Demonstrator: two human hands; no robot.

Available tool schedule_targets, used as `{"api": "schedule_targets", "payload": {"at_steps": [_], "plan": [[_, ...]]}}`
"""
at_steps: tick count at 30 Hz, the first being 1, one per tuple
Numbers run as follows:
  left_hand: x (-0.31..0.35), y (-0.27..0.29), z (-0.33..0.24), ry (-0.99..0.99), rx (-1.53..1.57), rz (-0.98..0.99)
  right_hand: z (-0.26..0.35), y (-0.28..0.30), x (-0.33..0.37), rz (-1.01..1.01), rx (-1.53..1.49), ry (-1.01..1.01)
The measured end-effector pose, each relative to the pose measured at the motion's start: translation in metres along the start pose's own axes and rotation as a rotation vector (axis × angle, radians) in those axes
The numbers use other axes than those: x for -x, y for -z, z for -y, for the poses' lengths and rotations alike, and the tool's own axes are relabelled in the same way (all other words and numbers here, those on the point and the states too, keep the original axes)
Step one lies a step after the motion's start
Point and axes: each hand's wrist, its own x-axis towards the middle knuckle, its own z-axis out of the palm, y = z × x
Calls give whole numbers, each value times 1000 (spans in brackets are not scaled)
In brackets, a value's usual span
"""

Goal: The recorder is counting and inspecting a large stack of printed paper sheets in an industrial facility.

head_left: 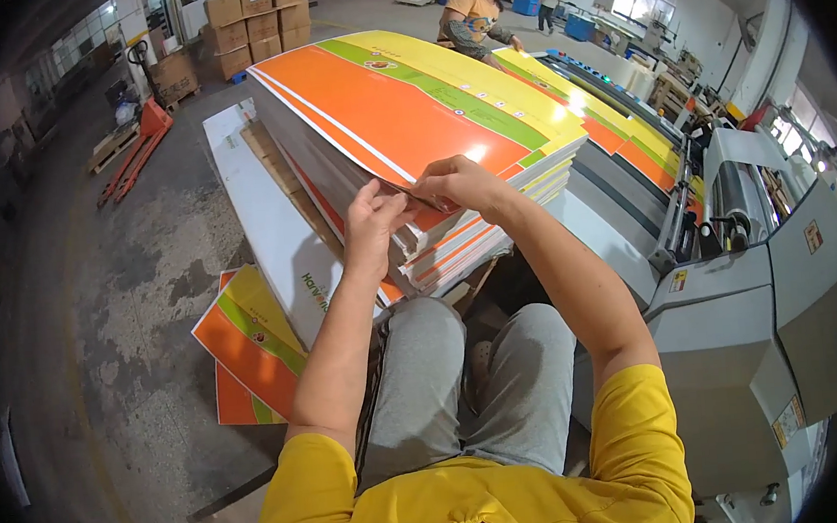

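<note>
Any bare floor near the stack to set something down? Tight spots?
Free: stained concrete floor between the red pallet jack and loose printed sheets, left of the stack. Tight: its near edge, where left hand and right hand are, and its right side, beside the machine.

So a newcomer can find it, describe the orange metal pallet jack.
Find the tall stack of glossy orange, green and yellow sheets. Left of it, on grey concrete floor, stands the orange pallet jack. Its two long forks distinguish it from nearby brown cardboard boxes.
</note>
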Motion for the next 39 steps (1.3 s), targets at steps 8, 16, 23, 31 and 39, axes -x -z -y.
{"api": "schedule_targets", "payload": {"at_steps": [8,16,23,31,39], "plan": [[0,-8,-6,47,-114,-103,-2,2,-3,-161,-136,-45],[-2,1,-9,29,-71,-13,-17,-18,19,-520,847,718],[4,-14,-9,34,-110,-122,-12,3,8,-560,602,696],[5,-8,-8,36,-68,-65,0,-7,22,-599,740,806],[2,-3,-2,62,-46,-132,-18,-18,20,-422,960,504]]}}
